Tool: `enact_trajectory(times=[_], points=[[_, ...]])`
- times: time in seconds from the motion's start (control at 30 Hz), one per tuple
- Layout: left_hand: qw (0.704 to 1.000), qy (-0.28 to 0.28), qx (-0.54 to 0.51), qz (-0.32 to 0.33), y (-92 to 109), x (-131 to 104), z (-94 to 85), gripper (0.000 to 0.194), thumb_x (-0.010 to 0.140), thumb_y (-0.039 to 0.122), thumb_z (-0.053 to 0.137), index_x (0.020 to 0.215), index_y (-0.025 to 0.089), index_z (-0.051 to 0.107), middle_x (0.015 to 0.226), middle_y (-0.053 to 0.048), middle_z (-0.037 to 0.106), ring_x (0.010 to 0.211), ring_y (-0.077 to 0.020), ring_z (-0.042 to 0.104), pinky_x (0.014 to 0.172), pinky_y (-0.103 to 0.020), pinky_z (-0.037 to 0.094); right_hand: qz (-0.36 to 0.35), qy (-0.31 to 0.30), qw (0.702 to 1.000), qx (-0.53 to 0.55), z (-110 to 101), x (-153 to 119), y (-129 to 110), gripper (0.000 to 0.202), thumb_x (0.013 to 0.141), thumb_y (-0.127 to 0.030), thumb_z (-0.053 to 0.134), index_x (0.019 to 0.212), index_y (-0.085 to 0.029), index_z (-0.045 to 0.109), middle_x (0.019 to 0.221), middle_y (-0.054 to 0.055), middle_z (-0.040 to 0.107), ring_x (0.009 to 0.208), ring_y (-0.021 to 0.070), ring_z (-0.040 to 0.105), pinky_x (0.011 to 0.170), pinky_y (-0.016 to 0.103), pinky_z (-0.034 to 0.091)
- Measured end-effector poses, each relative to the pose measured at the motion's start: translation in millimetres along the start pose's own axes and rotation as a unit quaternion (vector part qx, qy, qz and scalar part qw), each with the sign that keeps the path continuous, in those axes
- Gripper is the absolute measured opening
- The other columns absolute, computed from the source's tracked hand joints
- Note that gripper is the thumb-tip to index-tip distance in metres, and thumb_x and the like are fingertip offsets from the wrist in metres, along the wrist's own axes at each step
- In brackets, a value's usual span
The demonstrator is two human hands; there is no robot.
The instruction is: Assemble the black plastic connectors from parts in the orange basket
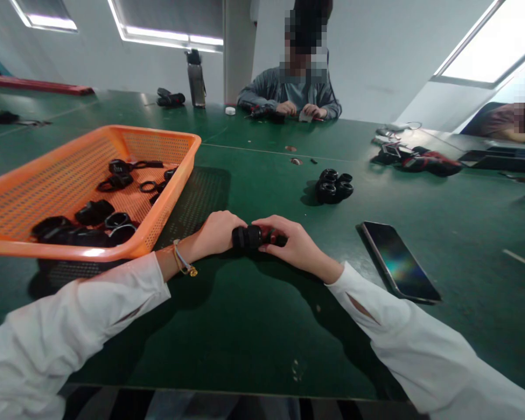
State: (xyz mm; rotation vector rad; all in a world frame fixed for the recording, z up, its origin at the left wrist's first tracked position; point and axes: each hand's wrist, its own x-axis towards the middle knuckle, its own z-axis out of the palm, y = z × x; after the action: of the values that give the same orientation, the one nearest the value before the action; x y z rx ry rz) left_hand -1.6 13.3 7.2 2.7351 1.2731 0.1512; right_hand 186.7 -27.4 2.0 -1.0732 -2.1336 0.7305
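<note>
In the middle of the head view, a black ribbed cylindrical part lies between my two hands, low over the green table. My left hand is closed on its left end, with most of the fingers hidden behind it. My right hand curls its thumb and fingers at the right end, pinching a small black piece that I cannot name. Whether the two black pieces are joined is hidden by the fingers. Beyond my right hand stands a cluster of several black ring-shaped parts.
An orange perforated basket with several black parts stands at left. A phone lies right of my right hand on the green table. Farther back are a bottle, tangled cables and a seated person handling something.
</note>
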Motion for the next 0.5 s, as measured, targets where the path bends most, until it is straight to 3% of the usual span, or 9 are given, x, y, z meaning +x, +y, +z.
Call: enact_trajectory(times=[0.5], points=[[1.000,0.008,-0.003,0.007,-1.1,0.6,0.4,0.022,0.073,0.017,0.053,0.083,0.018,0.073,0.083,-0.009,0.073,0.079,-0.0230,0.067,0.065,-0.027,0.047,-0.004,-0.002,1.000,-0.007,-0.2,1.3,1.3,0.039,0.069,-0.012,0.064,0.106,-0.021,0.059,0.092,0.003,0.062,0.077,0.0144,0.057,0.068,0.029,0.047]])
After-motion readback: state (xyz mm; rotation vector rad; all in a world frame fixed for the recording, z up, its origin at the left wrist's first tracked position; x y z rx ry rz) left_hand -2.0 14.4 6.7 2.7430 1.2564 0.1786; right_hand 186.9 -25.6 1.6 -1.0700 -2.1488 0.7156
